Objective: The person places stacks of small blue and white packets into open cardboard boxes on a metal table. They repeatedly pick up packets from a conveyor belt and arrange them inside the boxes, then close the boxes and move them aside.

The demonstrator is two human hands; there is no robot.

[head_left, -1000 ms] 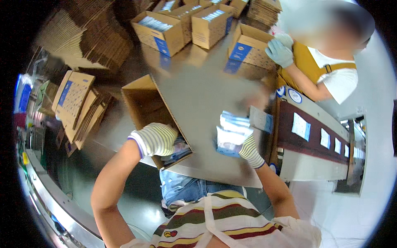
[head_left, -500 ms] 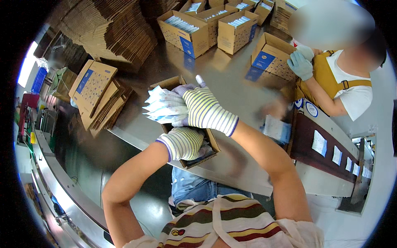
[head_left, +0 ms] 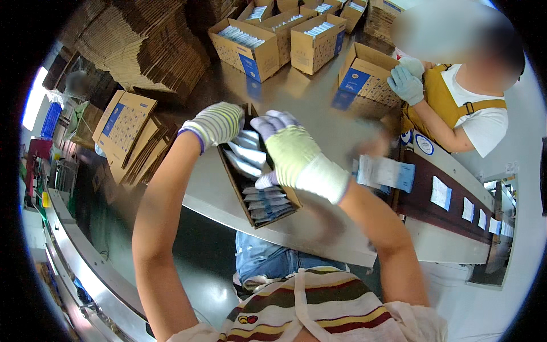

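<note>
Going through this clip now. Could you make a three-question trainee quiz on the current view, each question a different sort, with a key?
1. True or false: the person's left hand and right hand are both bare.

2. Where are the packets that lie between the two hands?
A) underneath the open cardboard box
B) inside the open cardboard box
C) on the table well away from the open cardboard box

3. Fill in the blank: the dark red conveyor belt lies on the person's ____ side.

Key: 1. False, both are gloved. 2. B. 3. right.
</note>
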